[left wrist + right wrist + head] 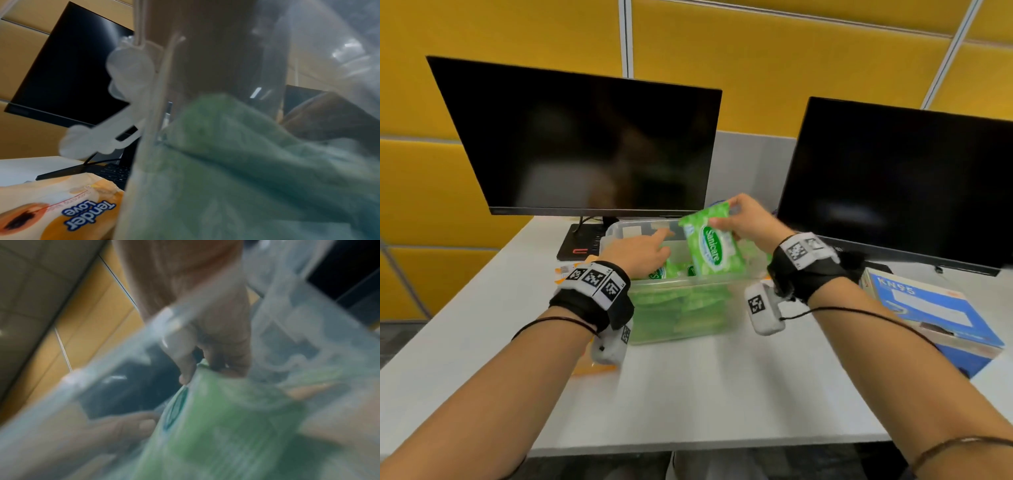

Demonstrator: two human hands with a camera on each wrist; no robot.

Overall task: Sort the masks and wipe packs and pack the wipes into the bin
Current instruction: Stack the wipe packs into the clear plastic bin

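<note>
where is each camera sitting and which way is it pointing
Head: looks forward and down at the clear bin; both forearms, left hand and right hand show.
Left wrist: low beside the bin wall, facing a monitor; no hand clearly shows.
Right wrist: looks along the right hand pinching a green wipe pack.
Head and right wrist share that pack.

clear bin (688, 284): 1 | green wipe pack in hand (710, 245): 1 | more green packs in bin (681, 308): several, number unclear | orange wipe pack (61, 209): 1 | KN95 box (935, 308): 1 | monitors (582, 144): 2 | hands (640, 251): 2
</note>
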